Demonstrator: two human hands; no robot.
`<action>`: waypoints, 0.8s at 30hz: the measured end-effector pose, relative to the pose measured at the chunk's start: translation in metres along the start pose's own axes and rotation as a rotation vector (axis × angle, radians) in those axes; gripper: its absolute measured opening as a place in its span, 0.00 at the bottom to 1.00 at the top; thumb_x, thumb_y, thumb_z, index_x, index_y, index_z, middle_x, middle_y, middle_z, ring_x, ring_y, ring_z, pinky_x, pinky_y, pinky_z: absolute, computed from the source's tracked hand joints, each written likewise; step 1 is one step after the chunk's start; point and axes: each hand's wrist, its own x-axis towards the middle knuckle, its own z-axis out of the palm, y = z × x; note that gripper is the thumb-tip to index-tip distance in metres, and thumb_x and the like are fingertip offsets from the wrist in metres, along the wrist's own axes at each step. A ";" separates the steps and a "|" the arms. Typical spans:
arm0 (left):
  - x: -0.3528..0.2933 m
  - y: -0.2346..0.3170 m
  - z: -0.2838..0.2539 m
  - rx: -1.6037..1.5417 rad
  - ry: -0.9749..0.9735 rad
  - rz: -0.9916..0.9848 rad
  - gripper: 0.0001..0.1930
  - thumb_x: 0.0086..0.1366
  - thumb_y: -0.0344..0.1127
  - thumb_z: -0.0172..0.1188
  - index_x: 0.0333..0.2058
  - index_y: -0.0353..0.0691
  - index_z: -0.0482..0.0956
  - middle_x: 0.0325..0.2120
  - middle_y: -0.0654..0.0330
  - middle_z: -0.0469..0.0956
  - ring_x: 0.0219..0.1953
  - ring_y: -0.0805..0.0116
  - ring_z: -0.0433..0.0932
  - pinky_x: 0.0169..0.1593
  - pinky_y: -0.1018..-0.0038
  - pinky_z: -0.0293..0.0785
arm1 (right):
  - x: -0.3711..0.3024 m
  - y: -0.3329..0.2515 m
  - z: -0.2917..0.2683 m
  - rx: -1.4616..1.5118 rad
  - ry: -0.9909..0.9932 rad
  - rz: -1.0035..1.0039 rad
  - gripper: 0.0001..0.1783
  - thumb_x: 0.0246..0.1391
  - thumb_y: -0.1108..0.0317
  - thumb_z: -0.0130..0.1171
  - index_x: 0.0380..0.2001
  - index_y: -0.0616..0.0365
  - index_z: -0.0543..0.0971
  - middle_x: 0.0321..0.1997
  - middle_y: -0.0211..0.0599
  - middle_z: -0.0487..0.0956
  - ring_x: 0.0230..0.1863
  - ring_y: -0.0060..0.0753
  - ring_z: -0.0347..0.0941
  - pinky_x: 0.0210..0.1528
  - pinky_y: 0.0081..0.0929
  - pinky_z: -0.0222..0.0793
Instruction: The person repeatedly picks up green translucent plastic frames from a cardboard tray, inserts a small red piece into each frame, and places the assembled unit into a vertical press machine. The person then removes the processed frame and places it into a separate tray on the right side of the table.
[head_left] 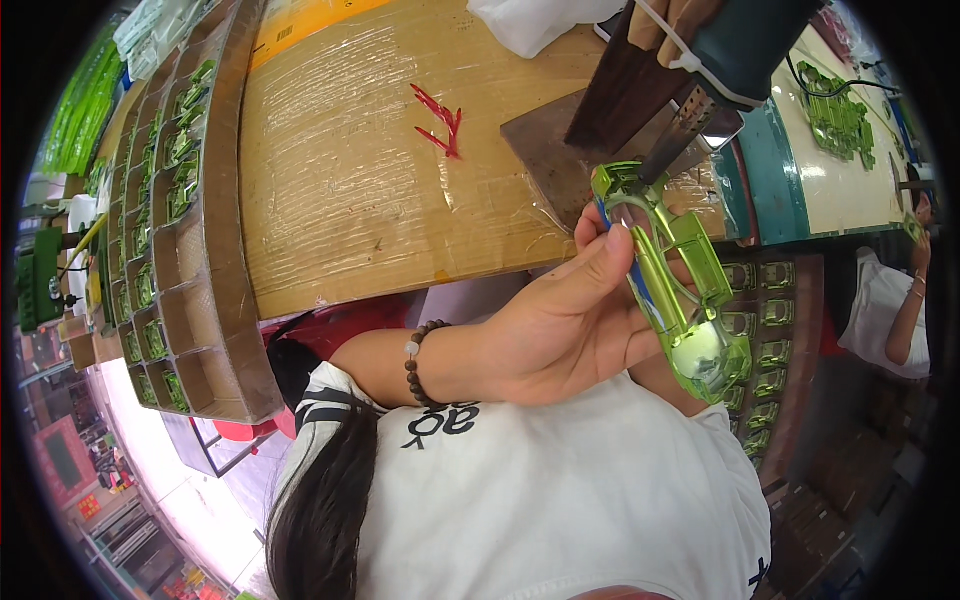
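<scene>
My left hand (pixel 560 330) comes in from the left, a beaded bracelet on its wrist. Its thumb and fingers are closed on a shiny green plastic shell (pixel 655 270), long, with open cutouts and blue along one side. A rounded silvery patch shows near the shell's lower end. The upper end of the shell is at the tip of a hot tool (pixel 690 125) with a perforated metal barrel and dark green body, and appears to touch it. Of my right arm (pixel 668 388), only a bit shows below the shell; my right hand's fingers are mostly hidden behind the shell.
A wooden stand (pixel 612 80) holds the tool with a cable tie, above a brown base plate (pixel 535 135). Red plastic pieces (pixel 440 122) lie on the film-wrapped table (pixel 350 200). A divided box (pixel 215 330) of green parts stands left. At right, another person (pixel 890 310) works.
</scene>
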 end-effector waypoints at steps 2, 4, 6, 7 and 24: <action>0.002 0.002 -0.003 0.018 -0.012 -0.025 0.24 0.65 0.55 0.34 0.55 0.51 0.55 0.57 0.54 0.57 0.60 0.60 0.57 0.61 0.62 0.57 | -0.001 -0.003 0.000 0.011 0.000 0.000 0.21 0.62 0.57 0.36 0.49 0.62 0.64 0.50 0.42 0.69 0.44 0.34 0.73 0.38 0.27 0.76; 0.003 0.004 -0.008 0.003 -0.047 -0.045 0.24 0.65 0.56 0.34 0.55 0.52 0.55 0.56 0.55 0.57 0.60 0.60 0.58 0.61 0.61 0.57 | 0.000 -0.010 0.002 0.082 -0.020 0.041 0.21 0.62 0.57 0.36 0.49 0.62 0.64 0.50 0.43 0.69 0.44 0.34 0.73 0.37 0.27 0.76; 0.005 0.005 -0.013 -0.048 -0.105 -0.058 0.25 0.64 0.57 0.33 0.55 0.52 0.55 0.56 0.56 0.57 0.59 0.61 0.58 0.61 0.60 0.56 | 0.009 -0.022 0.003 0.244 -0.078 0.138 0.21 0.62 0.57 0.35 0.49 0.63 0.64 0.50 0.43 0.68 0.44 0.34 0.73 0.37 0.27 0.76; 0.004 0.004 -0.012 -0.035 -0.080 -0.055 0.27 0.64 0.58 0.32 0.58 0.53 0.51 0.56 0.57 0.57 0.60 0.61 0.57 0.61 0.58 0.55 | 0.014 -0.029 0.002 0.358 -0.118 0.197 0.21 0.62 0.57 0.35 0.49 0.63 0.64 0.50 0.43 0.68 0.43 0.34 0.73 0.37 0.27 0.76; 0.011 0.002 -0.014 -0.088 -0.108 -0.055 0.24 0.64 0.57 0.37 0.53 0.51 0.60 0.51 0.61 0.63 0.48 0.70 0.65 0.53 0.69 0.63 | 0.019 -0.042 0.010 0.325 -0.181 0.207 0.25 0.62 0.59 0.33 0.53 0.70 0.56 0.57 0.62 0.59 0.28 0.45 0.77 0.22 0.27 0.79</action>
